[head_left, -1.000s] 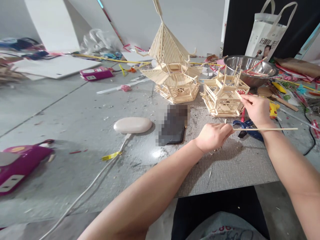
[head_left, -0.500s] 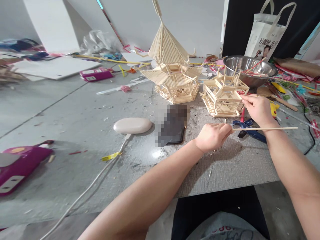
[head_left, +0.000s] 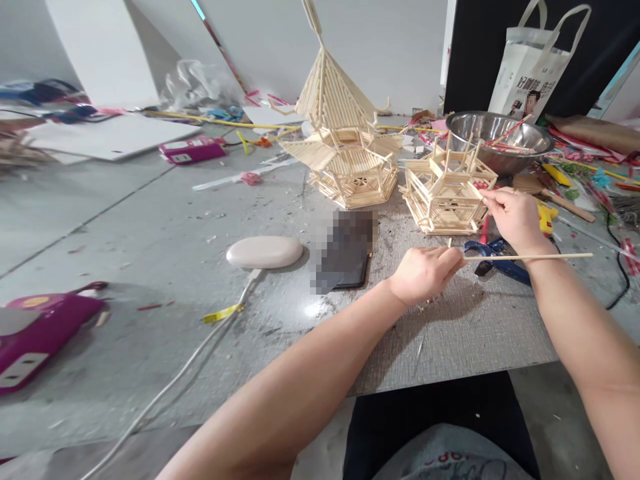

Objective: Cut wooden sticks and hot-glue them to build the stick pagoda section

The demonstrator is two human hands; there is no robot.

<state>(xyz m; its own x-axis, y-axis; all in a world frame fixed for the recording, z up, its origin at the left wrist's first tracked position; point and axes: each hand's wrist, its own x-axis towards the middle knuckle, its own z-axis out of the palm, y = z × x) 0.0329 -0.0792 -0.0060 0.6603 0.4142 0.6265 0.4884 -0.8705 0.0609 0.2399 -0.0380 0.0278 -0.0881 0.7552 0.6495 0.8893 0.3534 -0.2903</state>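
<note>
My left hand [head_left: 425, 275] is closed around a thin wooden stick [head_left: 555, 256], which sticks out level to the right, passing in front of my right wrist. A short stub of wood shows above its fingers. My right hand [head_left: 517, 217] pinches the right side of a small, roofless stick-built pavilion model [head_left: 447, 193]; whether a loose piece is between the fingertips I cannot make out. Behind and to the left stands a taller pagoda model [head_left: 343, 163] with a pointed roof. Blue-handled pliers [head_left: 510, 268] lie beneath the stick, between my hands.
A phone [head_left: 345, 250] and an off-white oval device [head_left: 265, 252] with a white cable [head_left: 185, 367] lie left of my hands. Purple power strips [head_left: 47, 333] sit farther left. Behind the small model are a steel bowl [head_left: 463, 127] and a white bag [head_left: 530, 73]. Scraps litter the right side.
Almost nothing differs. Both hands keep their grips and places; the stick's far end has shifted very slightly left along with the whole view.
</note>
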